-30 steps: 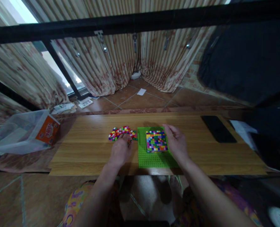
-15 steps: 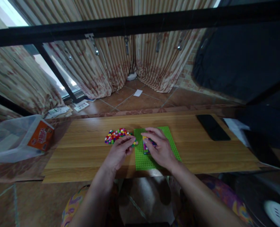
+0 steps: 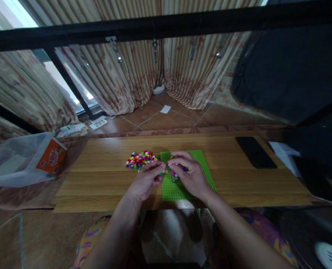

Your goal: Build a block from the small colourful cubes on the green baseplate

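A green studded baseplate (image 3: 171, 193) lies on the wooden table, with a block of small coloured bricks (image 3: 176, 176) built on it. My right hand (image 3: 192, 175) hovers over this block and partly hides it. Its thumb and index finger pinch a tiny pink brick (image 3: 169, 163). At the plate's left edge, my left hand (image 3: 147, 180) is closed, its fingertips close to the right ones. Small coloured pieces show under its fingers, though their exact kind is hard to make out. Behind it lies a loose pile of colourful bricks (image 3: 140, 158).
On the right of the table (image 3: 98, 179) lies a black phone (image 3: 255, 152). A clear plastic bin (image 3: 22, 160) with an orange label stands beyond the table's left end. A dark metal bar (image 3: 166, 27) crosses above, and striped curtains (image 3: 135, 82) hang behind.
My right fingertips have shifted left off the block toward my left fingertips, and a pink brick now shows between them. The whole view has shifted slightly.
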Available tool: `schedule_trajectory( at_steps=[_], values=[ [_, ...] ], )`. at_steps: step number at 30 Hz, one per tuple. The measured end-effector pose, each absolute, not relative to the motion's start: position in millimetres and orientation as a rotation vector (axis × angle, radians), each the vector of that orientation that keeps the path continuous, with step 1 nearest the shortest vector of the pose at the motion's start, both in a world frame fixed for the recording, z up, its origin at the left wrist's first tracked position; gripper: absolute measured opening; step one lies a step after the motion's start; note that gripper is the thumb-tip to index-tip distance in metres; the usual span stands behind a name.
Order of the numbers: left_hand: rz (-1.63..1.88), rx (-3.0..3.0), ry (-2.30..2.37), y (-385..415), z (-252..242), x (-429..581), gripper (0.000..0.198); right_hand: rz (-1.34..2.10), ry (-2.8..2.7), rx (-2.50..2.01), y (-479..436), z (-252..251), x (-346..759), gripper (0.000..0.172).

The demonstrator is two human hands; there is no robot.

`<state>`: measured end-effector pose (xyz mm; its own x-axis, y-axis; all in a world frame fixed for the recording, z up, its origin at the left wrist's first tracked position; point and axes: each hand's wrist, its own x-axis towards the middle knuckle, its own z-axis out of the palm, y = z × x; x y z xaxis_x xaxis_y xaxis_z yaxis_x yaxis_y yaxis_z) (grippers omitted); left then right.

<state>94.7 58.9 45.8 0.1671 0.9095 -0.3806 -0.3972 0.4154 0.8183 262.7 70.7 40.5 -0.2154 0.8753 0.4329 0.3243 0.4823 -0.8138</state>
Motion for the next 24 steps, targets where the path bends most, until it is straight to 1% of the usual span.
schedule_trajectory(
  at_steps=[4, 11, 15, 19, 24],
  values=[
    [1.074, 0.653, 1.08, 61.4, 44.3, 91.1, 0.035, 0.749, -1.685, -1.012, 73.4, 43.2, 270.3, 0.013],
    [1.073, 0.697, 1.098, 60.6, 42.7, 90.5, 0.031, 0.967, -1.521, -1.002, 70.1, 45.5, 270.9, 0.012],
    [1.066, 0.703, 1.103, 60.5, 42.8, 91.0, 0.03, 1.011, -1.443, -1.027, 69.5, 43.2, 270.9, 0.012],
    [1.075, 0.691, 1.12, 61.2, 41.7, 90.0, 0.029, 0.935, -1.429, -1.088, 72.3, 44.4, 277.2, 0.016],
    [1.089, 0.687, 1.121, 61.4, 40.6, 90.5, 0.03, 0.674, -1.692, -1.155, 76.4, 48.8, 289.3, 0.023]
  ],
)
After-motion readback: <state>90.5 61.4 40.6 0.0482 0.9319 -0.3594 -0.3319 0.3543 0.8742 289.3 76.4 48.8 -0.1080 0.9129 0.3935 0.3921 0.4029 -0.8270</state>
